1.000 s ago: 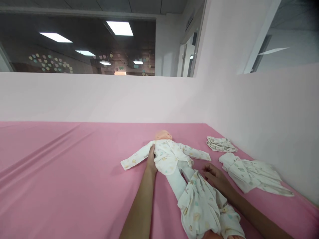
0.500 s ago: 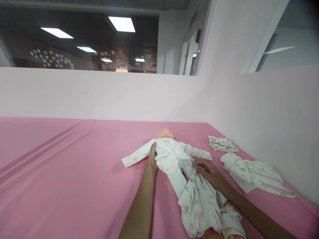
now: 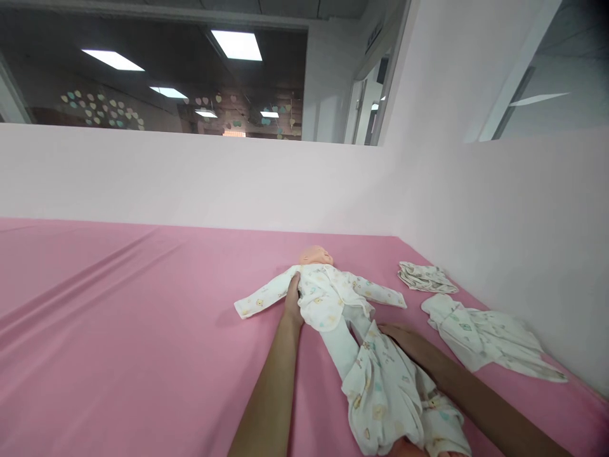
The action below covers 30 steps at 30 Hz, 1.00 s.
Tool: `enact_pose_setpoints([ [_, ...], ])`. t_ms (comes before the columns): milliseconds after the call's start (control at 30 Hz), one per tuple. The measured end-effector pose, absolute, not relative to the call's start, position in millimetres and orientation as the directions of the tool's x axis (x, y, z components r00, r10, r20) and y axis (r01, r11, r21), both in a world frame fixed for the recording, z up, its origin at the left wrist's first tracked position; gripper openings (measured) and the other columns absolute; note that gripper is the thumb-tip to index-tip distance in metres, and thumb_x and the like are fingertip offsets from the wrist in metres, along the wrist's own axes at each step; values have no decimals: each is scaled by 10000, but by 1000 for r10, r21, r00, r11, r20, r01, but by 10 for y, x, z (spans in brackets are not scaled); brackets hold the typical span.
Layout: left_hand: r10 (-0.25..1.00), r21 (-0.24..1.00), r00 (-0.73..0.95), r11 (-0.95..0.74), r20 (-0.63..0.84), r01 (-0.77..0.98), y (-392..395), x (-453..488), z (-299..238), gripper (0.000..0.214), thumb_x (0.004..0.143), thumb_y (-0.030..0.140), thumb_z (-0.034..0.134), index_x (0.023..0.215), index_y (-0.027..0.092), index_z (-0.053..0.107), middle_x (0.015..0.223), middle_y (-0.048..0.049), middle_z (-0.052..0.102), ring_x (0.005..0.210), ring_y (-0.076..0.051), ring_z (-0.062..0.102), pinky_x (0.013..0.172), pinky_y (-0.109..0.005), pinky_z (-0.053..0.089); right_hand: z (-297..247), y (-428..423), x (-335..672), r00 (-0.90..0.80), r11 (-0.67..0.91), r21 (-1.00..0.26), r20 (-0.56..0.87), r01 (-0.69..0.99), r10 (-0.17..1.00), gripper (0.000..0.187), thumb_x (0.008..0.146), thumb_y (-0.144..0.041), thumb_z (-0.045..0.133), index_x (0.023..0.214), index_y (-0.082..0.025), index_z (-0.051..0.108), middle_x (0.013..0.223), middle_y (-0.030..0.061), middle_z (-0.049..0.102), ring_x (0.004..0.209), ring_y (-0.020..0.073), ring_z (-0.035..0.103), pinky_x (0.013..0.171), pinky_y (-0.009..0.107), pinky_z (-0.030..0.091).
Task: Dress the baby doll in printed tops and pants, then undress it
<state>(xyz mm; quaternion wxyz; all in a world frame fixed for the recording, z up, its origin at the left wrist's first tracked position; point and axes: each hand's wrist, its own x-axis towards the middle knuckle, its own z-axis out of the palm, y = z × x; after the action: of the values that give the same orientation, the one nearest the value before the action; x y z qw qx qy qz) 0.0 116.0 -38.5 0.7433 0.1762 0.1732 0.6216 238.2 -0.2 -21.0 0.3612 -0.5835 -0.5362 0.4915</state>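
Observation:
A baby doll (image 3: 316, 255) lies on its back with its arms spread, wearing a white printed top (image 3: 323, 298) and pale leggings (image 3: 339, 348). White printed pants (image 3: 380, 390) are bunched over its lower legs, one side drawn up higher towards the hip. My left hand (image 3: 294, 301) grips the doll's side below the armpit, thumb up along the top; its other fingers are hidden. Beside the doll's hip, my right hand (image 3: 399, 333) is closed at the upper edge of the pants, back of the hand upward, fingertips mostly hidden by the cloth.
A pink sheet (image 3: 143, 330) covers the surface under the doll. To the right lie a folded printed cloth (image 3: 427, 277) and a spread white garment (image 3: 490, 336), near the right wall (image 3: 514, 222). A white wall (image 3: 200, 181) with a window stands behind.
My right hand has turned and lowered at the edge of the pants, its fingers now less visible. My left hand stays at the doll's side. The view has shifted slightly.

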Motion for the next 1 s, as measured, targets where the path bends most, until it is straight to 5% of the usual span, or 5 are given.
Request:
enact_pose_setpoints([
  [133,985,475,167,163,-34,-865,1169,2,-389,394,839,356,639,1160,126,637,1043,-111,721,1018,-267,671,969,-362,488,-115,-78,2372,-98,-226,-943,-256,244,962,434,819,-510,527,1067,-198,700,990,90,730,906,274,668,839,410,504],
  [300,981,479,190,180,-28,-859,1189,14,-398,389,837,369,640,1134,117,645,1040,-116,722,1027,-265,668,980,-360,484,195,-259,2128,-92,159,-796,129,585,987,394,833,-399,554,1184,-227,602,1268,93,594,1160,277,549,958,411,449],
  [500,985,524,165,164,-44,-836,1201,17,-392,374,833,391,641,1091,121,660,1014,-116,727,1030,-267,668,979,-365,490,530,-654,1623,-821,824,-80,71,561,566,167,888,-120,443,788,-192,556,878,28,590,860,182,513,826,358,436],
  [700,989,563,142,142,-44,-814,1233,21,-401,339,837,357,644,1089,131,662,975,-104,732,967,-249,687,971,-378,499,502,-728,1454,-849,780,439,-70,446,525,197,635,1,557,624,-193,525,638,30,455,685,210,446,664,398,387],
  [1000,967,599,251,222,-35,-769,1194,22,-397,403,804,308,698,1143,94,651,1127,-176,689,1081,-293,647,995,-417,488,571,-572,1518,-781,762,331,-108,556,616,178,771,-108,593,615,-193,579,663,44,541,744,230,487,722,420,358],
])
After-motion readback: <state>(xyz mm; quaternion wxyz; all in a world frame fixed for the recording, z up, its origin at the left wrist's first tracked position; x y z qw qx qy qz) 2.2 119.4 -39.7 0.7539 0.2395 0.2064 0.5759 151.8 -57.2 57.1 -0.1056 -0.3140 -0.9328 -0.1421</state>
